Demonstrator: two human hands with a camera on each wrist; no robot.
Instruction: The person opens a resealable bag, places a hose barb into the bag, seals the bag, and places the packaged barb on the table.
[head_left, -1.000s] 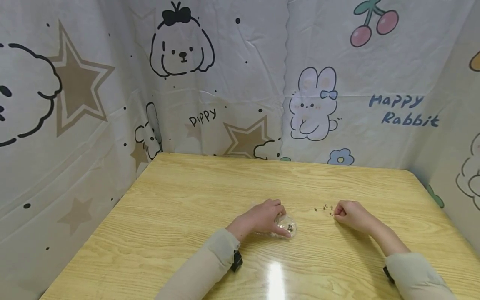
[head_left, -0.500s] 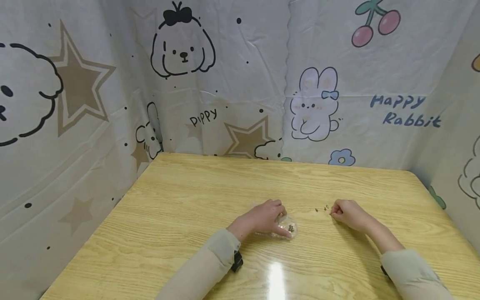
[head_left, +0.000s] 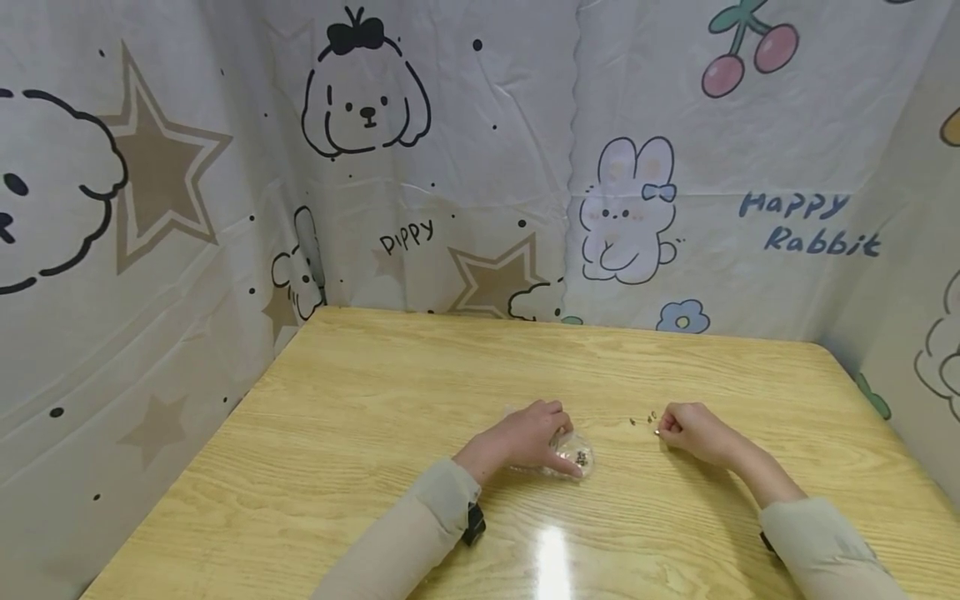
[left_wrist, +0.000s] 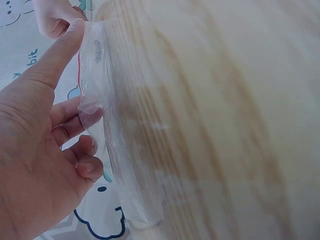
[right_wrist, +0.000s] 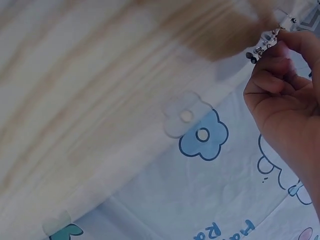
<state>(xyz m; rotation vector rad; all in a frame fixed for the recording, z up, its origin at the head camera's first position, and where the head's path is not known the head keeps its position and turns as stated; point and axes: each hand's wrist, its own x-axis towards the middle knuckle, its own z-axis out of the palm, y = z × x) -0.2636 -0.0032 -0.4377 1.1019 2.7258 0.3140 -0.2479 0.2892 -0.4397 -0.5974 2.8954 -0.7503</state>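
My left hand (head_left: 525, 435) holds a clear plastic zip bag (head_left: 587, 469) on the table, thumb at the near side of its mouth and fingers at the far side. A red zip line runs along the bag's edge in the left wrist view, and a small cluster of dark pieces (head_left: 581, 457) shows inside. To the right, my right hand (head_left: 697, 433) is low over the table, thumb and forefinger pinching a tiny shiny metal piece (head_left: 657, 432). Several like it, loose metal pieces (head_left: 651, 417), lie just left of those fingertips. The right wrist view shows small metal pieces (right_wrist: 261, 49) around the fingertips.
The wood-grain table (head_left: 390, 375) reaches back to a white curtain (head_left: 480, 167) printed with cartoon animals and stars. Curtain also closes off the left and right sides. A bright light reflection lies on the table's front part.
My right hand has shifted slightly left, and fewer loose metal pieces show beside it. A tiny piece now shows at its fingertips. The left hand and bag stay in place.
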